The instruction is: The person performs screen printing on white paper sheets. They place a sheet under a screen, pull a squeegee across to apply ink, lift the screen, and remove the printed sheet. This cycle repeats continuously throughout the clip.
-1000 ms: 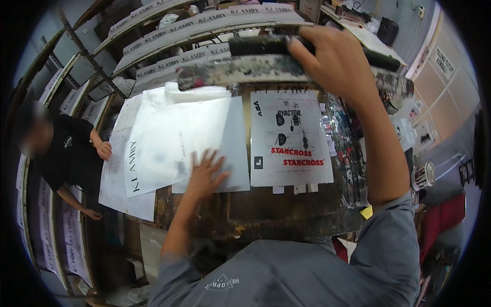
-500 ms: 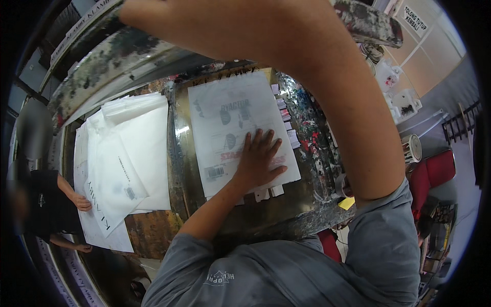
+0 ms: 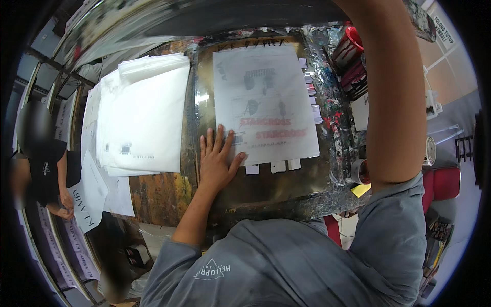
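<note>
A thin white plastic bag (image 3: 276, 102) with faint grey and red print lies flat on the glossy stained plate (image 3: 307, 179) in front of me. My left hand (image 3: 219, 161) rests flat at its lower left corner, fingers spread, partly on the bag and partly on the plate. My right arm is raised across the right side, and its hand is beyond the top edge. A large, paint-stained frame (image 3: 245, 15), blurred at the top, lies beyond the bag. Left of the plate is a stack of white bags (image 3: 146, 112).
At the left, a person's hands (image 3: 65, 204) are at a printed white bag (image 3: 89, 197). Small paper tabs (image 3: 277, 167) poke out around my bag. Red-stained tubs (image 3: 349, 48) stand at the far right, a yellow slip (image 3: 360, 190) at the near right edge, and a red chair (image 3: 445, 183) beyond.
My left hand has slid from the bag's middle to its lower left corner. My right hand has left the view. The frame has shifted upward. The other person has drawn a bag off the stack.
</note>
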### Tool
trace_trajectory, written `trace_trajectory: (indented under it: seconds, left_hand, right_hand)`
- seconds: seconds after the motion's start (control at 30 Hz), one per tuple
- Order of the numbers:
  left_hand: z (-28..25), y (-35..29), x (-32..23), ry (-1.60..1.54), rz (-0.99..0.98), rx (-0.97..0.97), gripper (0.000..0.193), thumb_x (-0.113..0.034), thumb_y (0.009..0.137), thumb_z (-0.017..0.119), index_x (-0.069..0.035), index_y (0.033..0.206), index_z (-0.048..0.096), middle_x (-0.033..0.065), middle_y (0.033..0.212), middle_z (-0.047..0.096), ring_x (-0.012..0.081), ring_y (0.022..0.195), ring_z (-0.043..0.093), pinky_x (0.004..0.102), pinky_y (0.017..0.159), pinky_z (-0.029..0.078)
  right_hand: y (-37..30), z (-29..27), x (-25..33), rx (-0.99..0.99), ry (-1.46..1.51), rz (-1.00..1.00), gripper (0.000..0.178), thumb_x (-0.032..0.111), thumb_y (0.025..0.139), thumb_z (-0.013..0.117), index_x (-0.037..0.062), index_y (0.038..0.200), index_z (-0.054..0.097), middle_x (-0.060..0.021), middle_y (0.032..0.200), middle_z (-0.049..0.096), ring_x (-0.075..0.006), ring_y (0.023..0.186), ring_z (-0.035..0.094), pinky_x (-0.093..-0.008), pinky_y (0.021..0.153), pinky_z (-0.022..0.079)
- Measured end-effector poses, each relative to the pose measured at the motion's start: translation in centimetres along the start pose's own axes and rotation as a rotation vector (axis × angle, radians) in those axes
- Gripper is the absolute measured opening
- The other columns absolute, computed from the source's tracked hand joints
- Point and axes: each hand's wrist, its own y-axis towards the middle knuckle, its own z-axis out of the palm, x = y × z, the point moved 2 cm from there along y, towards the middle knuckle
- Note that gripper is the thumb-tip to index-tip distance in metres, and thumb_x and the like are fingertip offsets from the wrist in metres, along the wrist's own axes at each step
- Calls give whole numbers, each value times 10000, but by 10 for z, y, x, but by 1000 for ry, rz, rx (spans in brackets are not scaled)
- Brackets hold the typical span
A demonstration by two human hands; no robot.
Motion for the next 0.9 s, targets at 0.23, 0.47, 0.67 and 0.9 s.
trace_trajectory:
  seconds: [0.23, 0.47, 0.67, 0.9]
  left_hand:
    - [12, 0, 4, -5, -34, 2, 756, -573, 1065, 563, -88, 1639, 482, 222, 1762, 300, 490, 1635, 204, 602, 1336, 95]
    - [2, -6, 12, -73, 6, -49, 860, -651, 1037, 574, -63, 1652, 448, 277, 1751, 283, 510, 1629, 202, 632, 1319, 121]
    - [-25, -5, 17, -244, -189, -171, 871, -524, 1024, 691, -41, 1676, 376, 311, 1645, 417, 481, 1545, 383, 611, 1255, 305]
    - [-129, -29, 26, -1749, 34, -625, 1131, -237, 816, 973, -41, 1695, 290, 128, 1309, 667, 207, 1023, 689, 391, 955, 577]
  right_hand:
    - [1, 0, 25, 56, -90, 259, 582, 472, 1003, 463, -20, 806, 703, -189, 717, 695, -322, 678, 658, -474, 714, 575]
    - [-28, 24, -3, -265, 8, -77, 568, 478, 967, 575, -70, 898, 708, -307, 824, 721, -474, 839, 734, -556, 834, 568]
    - [-41, 33, 2, -262, 9, -84, 538, 471, 960, 619, -56, 906, 707, -297, 846, 727, -452, 878, 743, -541, 864, 566]
    - [-131, 92, 12, -151, -156, -160, 553, 533, 975, 663, 9, 1140, 724, -169, 1040, 715, -335, 1009, 675, -491, 900, 487]
